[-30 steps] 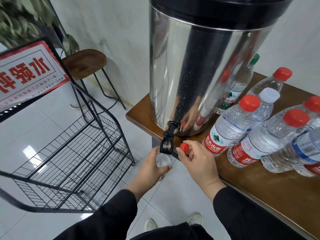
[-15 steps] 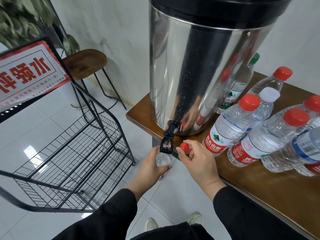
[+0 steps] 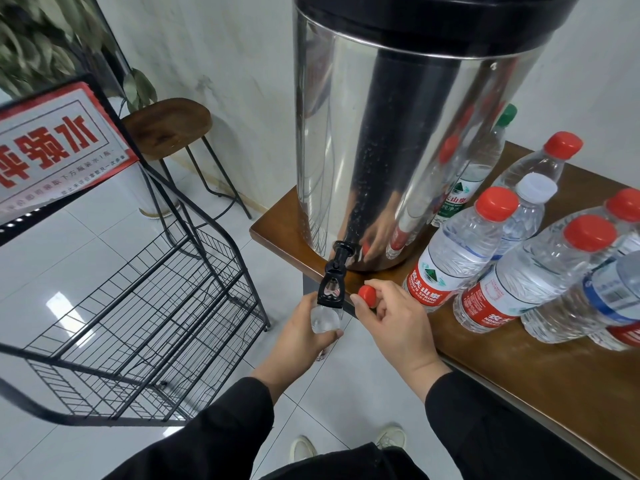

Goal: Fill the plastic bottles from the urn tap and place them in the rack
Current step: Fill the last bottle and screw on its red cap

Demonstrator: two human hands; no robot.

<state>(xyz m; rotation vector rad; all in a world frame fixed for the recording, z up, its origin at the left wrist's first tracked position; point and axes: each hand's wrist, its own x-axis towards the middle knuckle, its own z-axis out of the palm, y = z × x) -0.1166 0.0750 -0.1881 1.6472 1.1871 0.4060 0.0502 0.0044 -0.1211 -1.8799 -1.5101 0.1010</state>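
Left hand [image 3: 298, 337]: still gripping clear plastic bottle [image 3: 325, 318] under black urn tap [image 3: 331, 284].
Right hand [image 3: 398, 323]: pinching red cap [image 3: 367, 295].
Change: none; filling presumably continues.

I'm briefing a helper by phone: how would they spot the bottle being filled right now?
Find the big steel urn on the wooden table, then its black tap over the table edge. The bottle sits under that tap in the left hand, the only one uncapped and off the table.
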